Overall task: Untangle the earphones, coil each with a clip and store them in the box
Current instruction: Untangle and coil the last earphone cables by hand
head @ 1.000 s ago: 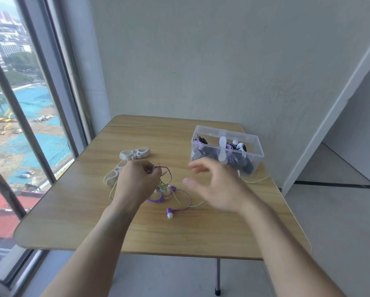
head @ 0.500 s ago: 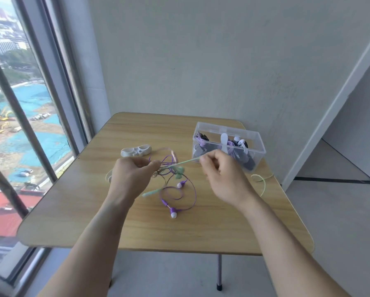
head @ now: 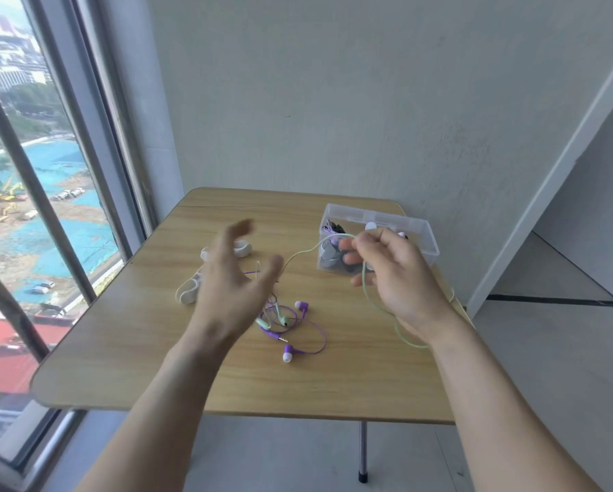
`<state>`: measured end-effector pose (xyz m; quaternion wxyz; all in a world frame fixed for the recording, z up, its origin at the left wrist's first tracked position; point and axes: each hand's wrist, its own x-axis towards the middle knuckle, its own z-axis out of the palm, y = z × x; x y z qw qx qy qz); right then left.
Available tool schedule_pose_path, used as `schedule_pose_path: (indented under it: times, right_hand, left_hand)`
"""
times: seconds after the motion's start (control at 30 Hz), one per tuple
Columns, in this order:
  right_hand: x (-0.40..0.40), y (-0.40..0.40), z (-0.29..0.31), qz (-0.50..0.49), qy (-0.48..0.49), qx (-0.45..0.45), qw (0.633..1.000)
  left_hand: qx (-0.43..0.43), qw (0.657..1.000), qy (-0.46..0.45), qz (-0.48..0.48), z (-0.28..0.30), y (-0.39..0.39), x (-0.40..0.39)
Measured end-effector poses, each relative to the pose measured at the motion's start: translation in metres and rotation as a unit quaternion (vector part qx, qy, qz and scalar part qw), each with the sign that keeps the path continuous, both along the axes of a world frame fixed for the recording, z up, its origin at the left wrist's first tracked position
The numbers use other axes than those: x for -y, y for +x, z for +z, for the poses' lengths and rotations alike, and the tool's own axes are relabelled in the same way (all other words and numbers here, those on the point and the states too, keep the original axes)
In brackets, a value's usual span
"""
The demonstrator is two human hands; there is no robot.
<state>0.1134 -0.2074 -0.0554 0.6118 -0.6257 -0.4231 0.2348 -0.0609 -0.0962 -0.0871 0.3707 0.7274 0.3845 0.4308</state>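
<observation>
Head view: two bare hands over tangled earphones on a smooth wood-grain tabletop (head: 127, 349).

White rounded clips (head: 187, 292) lie left of the left hand (head: 226, 296), its grip spread and blurred. Below it sit glossy purple earphones (head: 290, 349). The right hand (head: 400, 278) pinches a thin green cord (head: 379, 307), partly hiding the clear plastic box (head: 422, 232).

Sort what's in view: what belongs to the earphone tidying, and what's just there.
Part of the job:
green earphone cable, pinched by the right hand
purple earphones
white clips
clear box
left hand, open

Just there:
wooden table
window
wall
</observation>
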Motion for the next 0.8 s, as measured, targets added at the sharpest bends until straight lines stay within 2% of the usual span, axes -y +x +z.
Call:
schedule_pose_path:
  times: [0.07,0.1,0.17,0.23,0.3,0.47,0.53,0.57,0.6,0.67,0.73,0.8]
  right_hand:
    - [-0.002,-0.011,0.000,0.040,0.011,-0.063,0.997]
    - [-0.002,-0.016,0.001,0.060,0.022,-0.102,0.993]
    - [-0.004,-0.019,0.004,0.089,0.057,-0.180,0.978]
    - [-0.004,-0.016,0.008,0.084,0.114,-0.258,0.956]
    - [-0.003,-0.007,0.012,0.022,0.154,-0.292,0.944]
    - [0.004,0.033,0.016,-0.184,0.167,-0.157,0.956]
    - [0.007,0.040,0.012,-0.246,0.083,0.018,0.966]
    - [0.007,0.037,0.010,-0.245,0.021,0.111,0.963]
    - [0.008,0.031,0.007,-0.219,-0.041,0.181,0.958]
    - [0.008,0.017,0.003,-0.091,-0.156,0.242,0.953]
    - [0.008,0.001,0.001,0.059,-0.256,0.237,0.935]
    - [0.008,-0.007,-0.004,0.144,-0.281,0.222,0.923]
  left_hand:
    - [-0.068,0.987,0.014,-0.145,-0.004,0.010,0.012]
    - [-0.117,0.978,0.020,-0.173,-0.009,0.015,0.015]
    - [-0.188,0.969,0.057,-0.148,-0.018,0.022,0.016]
    - [-0.197,0.972,0.074,-0.107,-0.022,0.023,0.013]
    - [-0.190,0.976,0.068,-0.080,-0.021,0.020,0.006]
    - [-0.189,0.979,0.053,-0.048,-0.015,0.008,-0.005]
    - [-0.170,0.982,0.069,-0.052,-0.014,0.006,-0.004]
    - [-0.160,0.983,0.072,-0.062,-0.013,0.007,-0.003]
    - [-0.153,0.983,0.072,-0.077,-0.012,0.009,0.000]
    - [-0.153,0.980,0.067,-0.112,-0.011,0.013,0.007]
    - [-0.155,0.975,0.060,-0.144,-0.011,0.015,0.012]
    - [-0.163,0.971,0.061,-0.161,-0.011,0.015,0.014]
